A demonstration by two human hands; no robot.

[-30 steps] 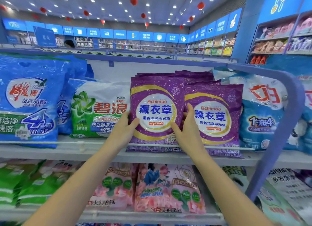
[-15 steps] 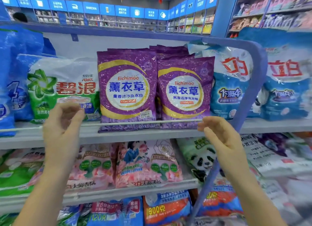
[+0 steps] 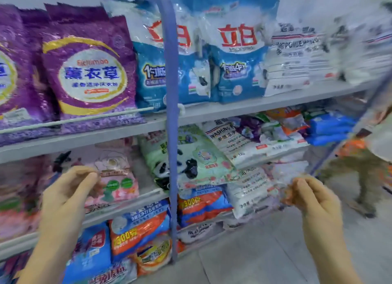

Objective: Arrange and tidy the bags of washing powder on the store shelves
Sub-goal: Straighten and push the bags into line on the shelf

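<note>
Grey floor (image 3: 275, 252); a bystander's trousered leg (image 3: 360, 169) at right.

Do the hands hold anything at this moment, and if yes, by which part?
The left hand holds nothing. The right hand is curled at the right edge of a white bag; blur hides whether it pinches that edge.

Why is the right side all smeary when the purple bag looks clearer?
Head view: the upper-right white bags are streaked with blur, the purple bag is sharper, its big letters readable, and the left hand and right hand have soft edges.
</note>
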